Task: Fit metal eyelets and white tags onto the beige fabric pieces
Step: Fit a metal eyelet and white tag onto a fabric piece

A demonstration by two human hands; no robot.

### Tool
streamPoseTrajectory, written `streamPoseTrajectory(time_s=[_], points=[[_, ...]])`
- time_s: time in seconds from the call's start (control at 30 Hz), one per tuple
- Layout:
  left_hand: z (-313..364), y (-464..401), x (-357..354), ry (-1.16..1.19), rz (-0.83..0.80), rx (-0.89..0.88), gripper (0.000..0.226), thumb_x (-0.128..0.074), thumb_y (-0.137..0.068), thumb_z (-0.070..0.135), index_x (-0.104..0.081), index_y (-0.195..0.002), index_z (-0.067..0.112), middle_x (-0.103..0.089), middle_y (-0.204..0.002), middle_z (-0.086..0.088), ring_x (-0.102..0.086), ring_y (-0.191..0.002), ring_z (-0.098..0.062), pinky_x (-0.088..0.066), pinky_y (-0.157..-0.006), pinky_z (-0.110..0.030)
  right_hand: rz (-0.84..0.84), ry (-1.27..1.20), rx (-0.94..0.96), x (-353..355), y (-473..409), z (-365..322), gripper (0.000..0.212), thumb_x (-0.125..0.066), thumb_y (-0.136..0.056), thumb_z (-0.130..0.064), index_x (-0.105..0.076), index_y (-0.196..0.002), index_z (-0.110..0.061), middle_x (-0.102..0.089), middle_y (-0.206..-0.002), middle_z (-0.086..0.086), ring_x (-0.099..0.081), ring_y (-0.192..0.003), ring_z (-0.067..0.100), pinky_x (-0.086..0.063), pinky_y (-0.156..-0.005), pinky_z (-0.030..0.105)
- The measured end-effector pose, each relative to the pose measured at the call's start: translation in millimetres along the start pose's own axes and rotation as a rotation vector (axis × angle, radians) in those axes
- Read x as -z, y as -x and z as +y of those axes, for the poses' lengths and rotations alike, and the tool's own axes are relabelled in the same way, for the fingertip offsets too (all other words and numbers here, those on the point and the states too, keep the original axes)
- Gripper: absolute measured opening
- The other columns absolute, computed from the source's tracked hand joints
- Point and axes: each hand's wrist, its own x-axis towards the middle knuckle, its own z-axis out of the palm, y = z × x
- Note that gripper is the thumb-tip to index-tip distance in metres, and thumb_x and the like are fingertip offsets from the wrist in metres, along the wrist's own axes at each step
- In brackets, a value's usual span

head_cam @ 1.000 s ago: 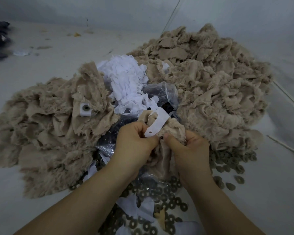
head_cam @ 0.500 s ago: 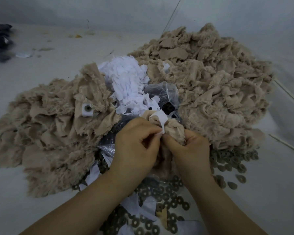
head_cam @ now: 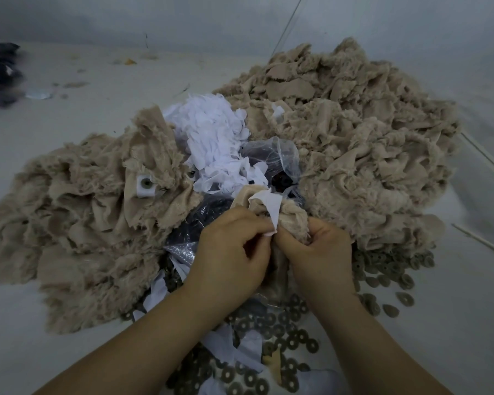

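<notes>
At centre of the pale work surface (head_cam: 69, 352), both hands meet over one frayed beige fabric piece (head_cam: 293, 220). Left hand (head_cam: 230, 252): fingers curled, pinching lower end of a white tag strip (head_cam: 271, 208) against the fabric. Right hand (head_cam: 321, 252): fingers curled, gripping bunched fabric just beside the tag. Hands touching at fingertips. Beige fabric heaps lie L (head_cam: 83, 223) & R (head_cam: 354, 138); white tag pile (head_cam: 211, 138) between them. Grey metal ring eyelets (head_cam: 283, 332) scattered near wrists. One finished piece w/ tag & eyelet (head_cam: 146, 184) on L heap.
</notes>
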Motion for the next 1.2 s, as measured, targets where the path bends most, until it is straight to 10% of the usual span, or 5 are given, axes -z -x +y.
streamPoseTrajectory(time_s=[0.27, 0.47, 1.0, 1.2], points=[[13.4, -3.0, 3.2, 0.607, -0.024, 0.659, 0.015, -0.072, -0.087, 0.006, -0.076, -0.076, 0.015, -0.065, -0.056, -0.011, -0.059, -0.046, -0.018, -0.05, -0.046, -0.026, 0.012, 0.031, -0.012, -0.7, -0.5, -0.1, 0.023, -0.08, -0.08, -0.019, -0.07, -0.071, 0.0, -0.068, -0.063, 0.02, -0.058, -0.053, 0.026, -0.052, -0.05, 0.054], [14.6, -7.0, 3.2, 0.835, -0.073, 0.901, 0.021, -0.071, -0.087, 0.007, -0.073, -0.066, 0.008, -0.06, -0.056, -0.013, -0.048, -0.04, -0.019, -0.045, -0.042, -0.026, 0.03, -0.008, -0.018, -1.9, -0.6, -1.5, 0.028, -0.082, -0.078, -0.022, -0.072, -0.08, 0.004, -0.071, -0.075, 0.026, -0.064, -0.075, 0.053, -0.054, -0.059, 0.063], [14.1, -5.5, 0.6, 0.891, -0.029, 0.9, 0.027, -0.072, -0.084, 0.001, -0.067, -0.062, 0.014, -0.06, -0.055, -0.015, -0.054, -0.038, -0.023, -0.049, -0.043, -0.027, 0.003, -0.088, -0.069, -1.2, -0.5, 0.5, 0.01, -0.08, -0.081, -0.013, -0.074, -0.077, -0.006, -0.073, -0.072, 0.018, -0.065, -0.064, 0.029, -0.055, -0.062, 0.059], [9.9, -7.6, 1.7, 0.901, -0.051, 0.929, 0.03, -0.074, -0.081, 0.003, -0.068, -0.056, 0.018, -0.062, -0.054, -0.015, -0.056, -0.038, -0.023, -0.052, -0.043, -0.03, -0.018, -0.116, -0.066, 0.3, 0.0, 1.6, 0.004, -0.08, -0.081, -0.012, -0.076, -0.081, -0.011, -0.075, -0.074, 0.013, -0.068, -0.077, 0.047, -0.057, -0.066, 0.063]])
